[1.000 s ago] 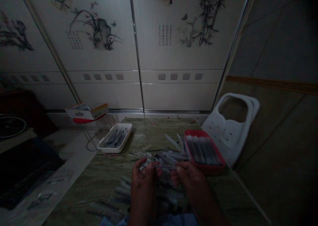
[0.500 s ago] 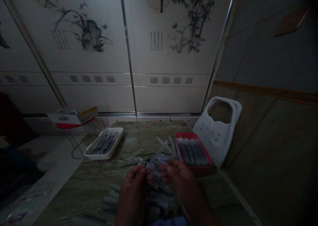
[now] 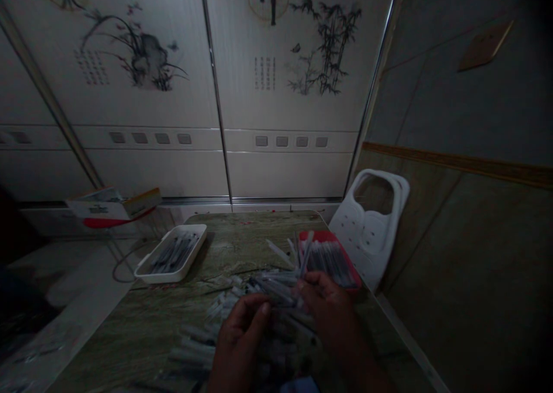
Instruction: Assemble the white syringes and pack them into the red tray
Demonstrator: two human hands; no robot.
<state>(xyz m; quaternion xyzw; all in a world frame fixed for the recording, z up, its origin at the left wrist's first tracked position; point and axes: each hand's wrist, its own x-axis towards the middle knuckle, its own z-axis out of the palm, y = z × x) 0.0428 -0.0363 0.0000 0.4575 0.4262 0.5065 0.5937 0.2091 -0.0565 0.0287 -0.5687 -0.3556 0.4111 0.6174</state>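
Observation:
My right hand (image 3: 330,306) pinches one thin clear tube (image 3: 306,253) that points up and away, its tip over the near left corner of the red tray (image 3: 351,276). That tray holds a row of similar tubes. My left hand (image 3: 242,332) hovers, fingers curled, over a loose pile of tubes (image 3: 259,289) spread on the greenish table (image 3: 173,312); I cannot make out anything in it. The light is dim and small details are lost.
A white tray (image 3: 149,275) with several dark-tipped tubes sits at the table's far left. A white plastic seat part (image 3: 374,223) leans against the right wall. A small box rests on a red stool (image 3: 112,208) at the left. Painted cabinet doors stand behind.
My right hand has carried the clear tube to the right, toward the red tray, and my left hand has let go of it. The view has swung a little rightward.

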